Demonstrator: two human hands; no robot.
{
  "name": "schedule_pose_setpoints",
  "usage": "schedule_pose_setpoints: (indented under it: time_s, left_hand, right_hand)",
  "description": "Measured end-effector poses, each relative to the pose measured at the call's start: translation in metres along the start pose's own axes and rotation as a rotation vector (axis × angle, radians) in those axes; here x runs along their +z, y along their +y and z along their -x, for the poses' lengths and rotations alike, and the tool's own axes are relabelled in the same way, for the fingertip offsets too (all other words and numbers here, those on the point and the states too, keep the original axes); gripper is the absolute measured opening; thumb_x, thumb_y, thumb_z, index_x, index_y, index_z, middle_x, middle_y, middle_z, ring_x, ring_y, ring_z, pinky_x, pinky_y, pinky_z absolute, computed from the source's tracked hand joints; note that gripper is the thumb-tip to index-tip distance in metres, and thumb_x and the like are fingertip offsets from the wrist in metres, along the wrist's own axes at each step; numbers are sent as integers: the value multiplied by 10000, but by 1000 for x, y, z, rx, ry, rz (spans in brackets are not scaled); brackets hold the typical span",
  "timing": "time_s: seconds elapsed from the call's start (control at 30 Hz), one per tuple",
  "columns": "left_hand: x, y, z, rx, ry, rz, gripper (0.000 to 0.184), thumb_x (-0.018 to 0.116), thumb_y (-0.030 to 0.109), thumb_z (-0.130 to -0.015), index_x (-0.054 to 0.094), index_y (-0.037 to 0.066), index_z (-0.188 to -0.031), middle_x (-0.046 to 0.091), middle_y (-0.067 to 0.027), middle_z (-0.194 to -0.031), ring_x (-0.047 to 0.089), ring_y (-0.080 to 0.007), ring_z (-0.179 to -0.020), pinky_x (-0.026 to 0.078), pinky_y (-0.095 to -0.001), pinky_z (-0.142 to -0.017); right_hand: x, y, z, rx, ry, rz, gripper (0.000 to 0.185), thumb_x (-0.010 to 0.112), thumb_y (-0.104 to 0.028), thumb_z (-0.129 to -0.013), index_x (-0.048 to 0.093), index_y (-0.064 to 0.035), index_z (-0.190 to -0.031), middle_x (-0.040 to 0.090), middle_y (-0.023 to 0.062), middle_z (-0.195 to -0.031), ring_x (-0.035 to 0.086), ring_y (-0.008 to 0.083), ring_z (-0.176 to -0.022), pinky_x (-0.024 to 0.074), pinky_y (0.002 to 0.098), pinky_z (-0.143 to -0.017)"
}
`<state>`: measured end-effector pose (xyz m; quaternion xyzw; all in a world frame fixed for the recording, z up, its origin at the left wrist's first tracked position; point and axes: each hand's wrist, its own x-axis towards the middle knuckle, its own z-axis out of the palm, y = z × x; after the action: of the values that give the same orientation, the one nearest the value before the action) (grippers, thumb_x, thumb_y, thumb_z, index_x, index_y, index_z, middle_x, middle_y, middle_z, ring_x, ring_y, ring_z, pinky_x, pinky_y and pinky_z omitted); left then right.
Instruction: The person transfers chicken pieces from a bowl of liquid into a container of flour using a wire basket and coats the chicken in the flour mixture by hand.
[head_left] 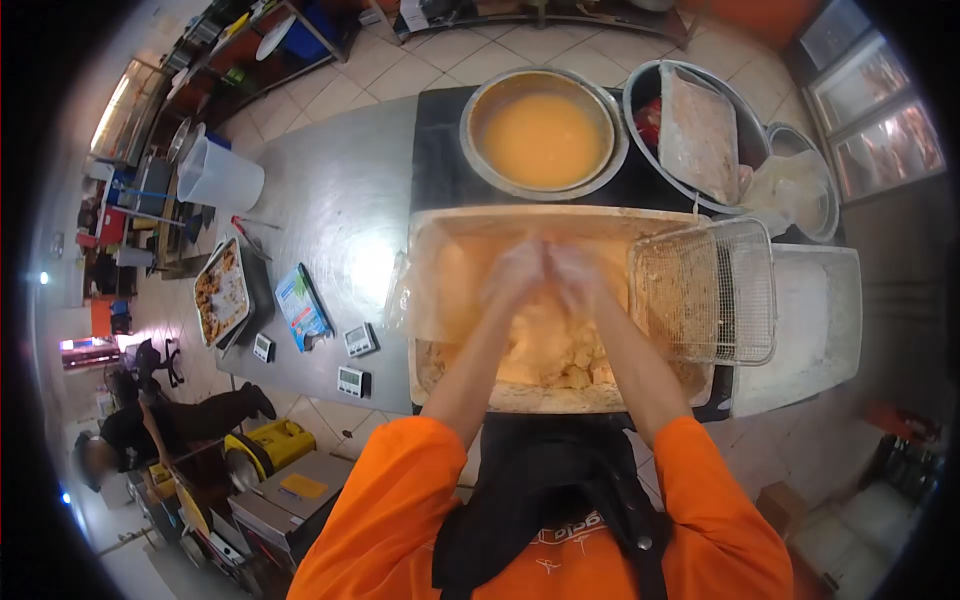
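Both of my hands are over the large tub (pixel 480 397) of orange-yellow flour. My left hand (pixel 513 273) and my right hand (pixel 578 272) come together near the tub's middle, smeared by motion. Their fingers are blurred, and whether anything is between them cannot be made out. Coated lumps (pixel 575 368) lie in the flour nearer to me, between my forearms. A wire basket (pixel 745 290) rests on the tub's right side. Clear plastic (pixel 398 300) hangs over the left rim. Beyond the tub stands a metal bowl of orange liquid (pixel 543 140).
A metal basin (pixel 640 75) with a packaged slab (pixel 698 135) stands at the back right. A white tub (pixel 810 320) is at the right. Leftward are timers (pixel 359 340), a blue packet (pixel 303 307), a food tray (pixel 222 292) and a bucket (pixel 222 175). A person (pixel 180 425) is at far left.
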<state>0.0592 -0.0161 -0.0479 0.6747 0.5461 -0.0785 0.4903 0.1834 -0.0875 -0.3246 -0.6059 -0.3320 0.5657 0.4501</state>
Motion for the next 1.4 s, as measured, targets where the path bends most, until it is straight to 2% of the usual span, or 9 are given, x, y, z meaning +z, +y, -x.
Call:
schedule_pose_setpoints:
  time_s: [0.2,0.3,0.4,0.63,0.87,1.03,1.27,1.33,1.4]
  left_hand:
    - [-14,-55,27,296,-23,-676,523,381,447,-969,503,105,-1346,601,-164,-1220,593,-309,-1070,412,-384,-953]
    - [48,-193,-31,508,200,-260,566,307,511,-979,584,67,-1195,661,-149,-1073,617,-296,-1000,456,-419,-854]
    - [31,-116,-5,-236,-161,258,535,286,467,-992,585,59,-1168,654,-146,-1058,611,-294,-979,460,-403,-842]
    - [18,-89,9,370,-74,-168,527,401,471,-960,519,71,-1283,623,-151,-1155,596,-265,-1011,457,-355,-832]
    - [-8,-122,47,6,-141,-122,540,289,456,-986,531,61,-1264,559,-187,-1270,541,-310,-1144,388,-383,-968]
    - [14,-118,38,-99,-279,-95,574,271,467,-996,466,54,-1344,546,-179,-1303,512,-300,-1203,367,-389,-997]
    - [36,-99,14,111,-286,270,470,412,351,-972,526,20,-1285,541,-161,-1299,516,-240,-1161,382,-339,-970]
    - [28,-88,27,-108,-351,576,495,476,355,-938,516,18,-1299,501,-150,-1355,487,-225,-1214,375,-307,-978]
    - [8,-81,49,88,-264,82,465,372,383,-975,552,45,-1238,630,-147,-1132,577,-252,-1035,430,-368,-876]
  right_hand:
    - [-43,-94,100,-304,-37,215,342,499,-329,-967,620,-62,-1145,603,101,-1085,543,184,-927,447,325,-800]
    - [-46,-137,122,488,92,269,436,437,-403,-981,587,-64,-1209,591,113,-1178,552,191,-1026,439,313,-863]
    - [-19,-131,129,385,115,254,524,391,-465,-974,538,-67,-1282,526,141,-1310,520,232,-1156,410,359,-951]
    - [26,-139,98,298,19,345,470,502,-385,-947,556,-54,-1276,518,149,-1324,478,217,-1202,388,329,-1004]
    - [-43,-144,151,238,-256,1249,551,561,-445,-901,530,-36,-1268,575,76,-1245,558,211,-1065,447,363,-871]
    - [5,-155,179,708,147,-75,479,568,-360,-921,520,-44,-1278,554,77,-1249,481,174,-1172,398,307,-947]
    - [31,-92,150,492,97,-400,534,520,-328,-940,434,-49,-1387,473,116,-1384,428,225,-1267,325,326,-1058]
    - [22,-102,163,-55,71,868,511,484,-281,-941,424,-42,-1389,447,136,-1414,423,266,-1271,315,356,-1076]
    - [12,-159,189,-96,37,924,407,438,-203,-936,514,-19,-1291,524,169,-1325,486,313,-1187,376,390,-1018]
